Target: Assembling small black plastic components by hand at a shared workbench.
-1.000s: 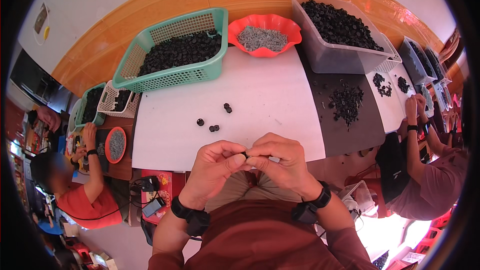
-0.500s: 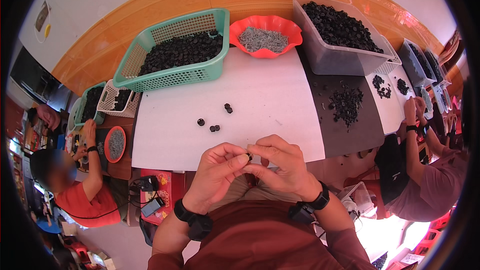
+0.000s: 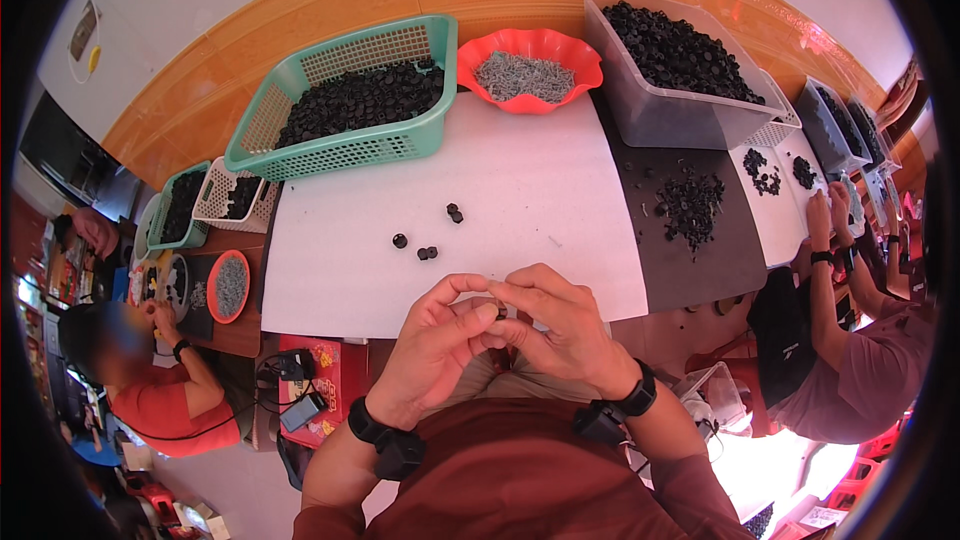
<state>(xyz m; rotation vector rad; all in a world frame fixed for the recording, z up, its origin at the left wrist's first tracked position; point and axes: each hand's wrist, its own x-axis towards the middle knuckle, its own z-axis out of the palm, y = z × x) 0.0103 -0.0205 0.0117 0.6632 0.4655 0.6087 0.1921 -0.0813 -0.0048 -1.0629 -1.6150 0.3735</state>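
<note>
The left hand (image 3: 435, 345) pinches a small dark rounded part (image 3: 501, 312) between thumb and forefinger. The right hand (image 3: 565, 328) is curled, with its fingertips at the same part; whether it grips the part cannot be told. The part is located between the two hands, above the near edge of the white flat worktop (image 3: 340, 290). Beyond the hands, three small black pieces (image 3: 428, 253) lie apart from one another on the worktop. At the far side stand a green perforated plastic basket (image 3: 330, 164) containing black pieces, a red wavy-rimmed plastic bowl (image 3: 584, 82) containing thin grey metallic pieces, and a translucent rectangular plastic bin (image 3: 680, 122) containing black parts. To the right, a loose black pile (image 3: 690, 208) lies on a dark grey mat (image 3: 665, 275).
</note>
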